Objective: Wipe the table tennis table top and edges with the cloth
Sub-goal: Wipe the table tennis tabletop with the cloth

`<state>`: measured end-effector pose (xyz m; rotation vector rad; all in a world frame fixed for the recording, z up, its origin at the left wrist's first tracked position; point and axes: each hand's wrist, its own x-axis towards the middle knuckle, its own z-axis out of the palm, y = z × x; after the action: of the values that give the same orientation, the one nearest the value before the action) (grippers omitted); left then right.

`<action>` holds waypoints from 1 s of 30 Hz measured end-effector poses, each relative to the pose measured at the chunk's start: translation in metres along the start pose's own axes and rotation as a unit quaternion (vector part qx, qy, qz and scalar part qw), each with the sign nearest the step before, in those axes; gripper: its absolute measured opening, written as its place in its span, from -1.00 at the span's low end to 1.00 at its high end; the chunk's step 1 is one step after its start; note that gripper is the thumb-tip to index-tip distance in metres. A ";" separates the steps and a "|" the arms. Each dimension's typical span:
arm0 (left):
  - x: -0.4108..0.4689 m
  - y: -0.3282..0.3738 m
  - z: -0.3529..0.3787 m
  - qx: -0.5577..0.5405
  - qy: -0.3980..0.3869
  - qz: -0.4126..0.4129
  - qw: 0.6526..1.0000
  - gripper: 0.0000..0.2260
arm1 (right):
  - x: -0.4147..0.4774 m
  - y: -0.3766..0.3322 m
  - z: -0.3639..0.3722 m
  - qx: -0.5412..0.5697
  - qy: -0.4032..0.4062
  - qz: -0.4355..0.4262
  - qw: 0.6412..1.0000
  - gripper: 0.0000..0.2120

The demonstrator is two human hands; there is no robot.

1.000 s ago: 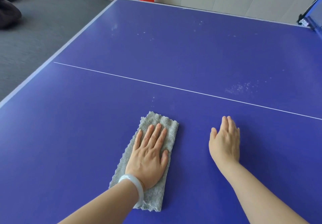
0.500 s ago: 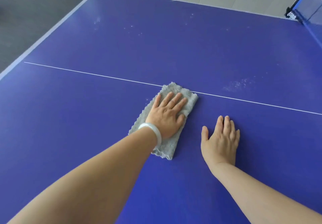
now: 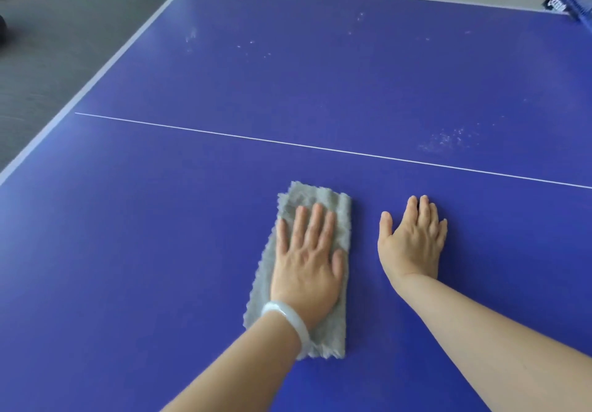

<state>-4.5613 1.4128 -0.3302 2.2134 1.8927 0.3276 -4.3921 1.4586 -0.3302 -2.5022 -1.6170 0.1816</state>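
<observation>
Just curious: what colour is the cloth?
Grey. The cloth shows best in the head view, under the left hand.

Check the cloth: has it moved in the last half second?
Yes. The cloth slid back toward the near side; it overlapped the white line before and now lies short of it.

Cloth (image 3: 310,195): grey, fluffy, folded oblong, lying flat near the centre line.
Table tennis table (image 3: 320,75): blue top, showing dusty white specks.

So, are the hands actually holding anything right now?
Nothing gripped: the left hand presses flat on the middle of the cloth; the right hand lies flat on the table.
</observation>
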 end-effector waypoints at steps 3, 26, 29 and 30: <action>-0.053 0.024 0.005 -0.001 -0.061 0.137 0.989 -0.44 | 0.001 0.003 -0.003 0.040 0.000 -0.002 0.999 -0.38; -0.136 -0.023 -0.020 0.031 -0.037 0.030 0.998 -0.44 | -0.016 0.013 -0.017 0.046 -0.053 -0.103 0.992 -0.41; -0.119 -0.035 -0.023 0.031 -0.041 -0.015 0.999 -0.43 | -0.074 0.041 -0.032 -0.002 -0.060 -0.209 0.976 -0.39; -0.119 -0.034 -0.023 0.024 -0.043 -0.017 0.999 -0.43 | -0.103 0.055 -0.033 -0.016 -0.045 -0.219 0.975 -0.40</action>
<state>-4.6183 1.3009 -0.3224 2.1851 1.9101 0.1800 -4.3792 1.3400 -0.3064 -2.1129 -2.1712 0.2162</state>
